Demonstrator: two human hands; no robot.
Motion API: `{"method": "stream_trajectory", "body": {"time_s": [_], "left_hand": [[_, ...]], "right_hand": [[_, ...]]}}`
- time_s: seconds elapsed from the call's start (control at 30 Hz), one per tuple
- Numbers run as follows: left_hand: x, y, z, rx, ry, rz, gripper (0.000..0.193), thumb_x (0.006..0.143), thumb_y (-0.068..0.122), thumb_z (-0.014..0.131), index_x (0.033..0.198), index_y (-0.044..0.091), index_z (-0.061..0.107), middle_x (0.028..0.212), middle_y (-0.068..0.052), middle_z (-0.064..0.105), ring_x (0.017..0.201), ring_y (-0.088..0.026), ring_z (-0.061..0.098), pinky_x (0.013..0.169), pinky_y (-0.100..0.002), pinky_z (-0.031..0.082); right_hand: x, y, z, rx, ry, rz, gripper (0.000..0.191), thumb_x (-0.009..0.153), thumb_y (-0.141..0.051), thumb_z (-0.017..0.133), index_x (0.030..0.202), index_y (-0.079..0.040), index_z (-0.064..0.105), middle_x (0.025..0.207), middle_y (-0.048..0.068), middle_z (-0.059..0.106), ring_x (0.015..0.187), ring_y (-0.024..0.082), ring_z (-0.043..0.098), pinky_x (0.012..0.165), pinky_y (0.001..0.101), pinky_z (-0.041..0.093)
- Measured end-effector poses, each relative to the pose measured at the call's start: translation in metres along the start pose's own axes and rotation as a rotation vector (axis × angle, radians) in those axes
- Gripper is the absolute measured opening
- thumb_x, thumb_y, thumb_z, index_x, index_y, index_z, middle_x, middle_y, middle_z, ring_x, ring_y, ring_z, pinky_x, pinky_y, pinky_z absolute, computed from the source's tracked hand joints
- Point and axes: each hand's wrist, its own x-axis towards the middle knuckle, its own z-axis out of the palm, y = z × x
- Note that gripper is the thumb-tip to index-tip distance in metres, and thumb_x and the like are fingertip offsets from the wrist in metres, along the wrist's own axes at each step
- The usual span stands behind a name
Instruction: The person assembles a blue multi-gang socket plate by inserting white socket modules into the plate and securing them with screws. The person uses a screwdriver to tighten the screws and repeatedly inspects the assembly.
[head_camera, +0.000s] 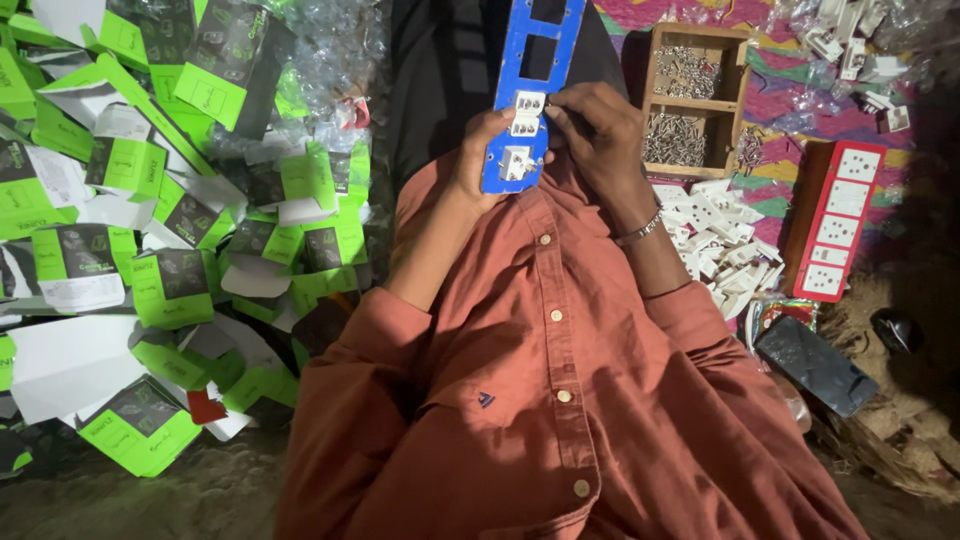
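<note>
Head view: left hand (478, 160) clasps the lower edge of a blue frame (532, 70) held upright above the rust shirt (560, 400); right hand (600, 135), fingertips pinched, presses a white socket module (527, 112) into the frame, another module (516, 163) seated just below; right of the grip lie loose white modules (715, 240), a wooden tray (692, 103) of what seem screws, a red board (835, 220); left, green boxes (150, 200).

Your view is dim and warm, lit from above near twelve o'clock; corners at five and seven o'clock fall into shadow, the glossy crumpled clear plastic wrappers (340, 45) glare, and edges bend.
</note>
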Motion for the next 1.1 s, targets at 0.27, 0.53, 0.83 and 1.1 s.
{"method": "stream_trajectory", "body": {"time_s": [0.27, 0.53, 0.83, 1.1], "left_hand": [[0.0002, -0.0019, -0.0025, 0.052, -0.010, 0.003, 0.049, 0.099, 0.035, 0.064, 0.122, -0.008, 0.063, 0.098, -0.016, 0.071, 0.084, -0.023, 0.072, 0.081, -0.042, 0.064], [-0.0015, 0.0007, -0.0024, 0.032, -0.024, 0.012, 0.047, 0.098, 0.035, 0.064, 0.122, -0.006, 0.062, 0.099, -0.015, 0.071, 0.084, -0.024, 0.073, 0.079, -0.041, 0.064], [-0.0018, 0.0017, 0.0002, 0.009, -0.031, 0.016, 0.046, 0.100, 0.034, 0.064, 0.123, -0.006, 0.062, 0.101, -0.014, 0.070, 0.085, -0.024, 0.072, 0.079, -0.041, 0.064], [-0.0018, 0.0041, 0.0047, 0.055, -0.023, 0.007, 0.047, 0.099, 0.035, 0.063, 0.122, -0.006, 0.062, 0.101, -0.017, 0.071, 0.083, -0.025, 0.073, 0.077, -0.039, 0.063]], "right_hand": [[0.0003, 0.0007, -0.0005, 0.007, 0.011, -0.007, 0.015, 0.094, -0.005, 0.087, 0.099, -0.001, 0.074, 0.095, 0.011, 0.071, 0.086, 0.023, 0.070, 0.074, 0.0332, 0.055], [0.0016, -0.0005, -0.0017, 0.107, -0.001, 0.031, 0.014, 0.094, -0.002, 0.085, 0.102, 0.000, 0.075, 0.098, 0.011, 0.072, 0.091, 0.022, 0.072, 0.079, 0.0320, 0.056], [-0.0019, 0.0044, -0.0015, 0.134, -0.020, 0.051, 0.011, 0.096, 0.000, 0.083, 0.105, 0.000, 0.077, 0.102, 0.011, 0.073, 0.095, 0.021, 0.072, 0.082, 0.0305, 0.058], [-0.0011, 0.0029, -0.0042, 0.165, -0.028, 0.055, 0.013, 0.095, 0.002, 0.081, 0.107, 0.001, 0.077, 0.103, 0.011, 0.074, 0.095, 0.020, 0.072, 0.083, 0.0305, 0.058]]}}
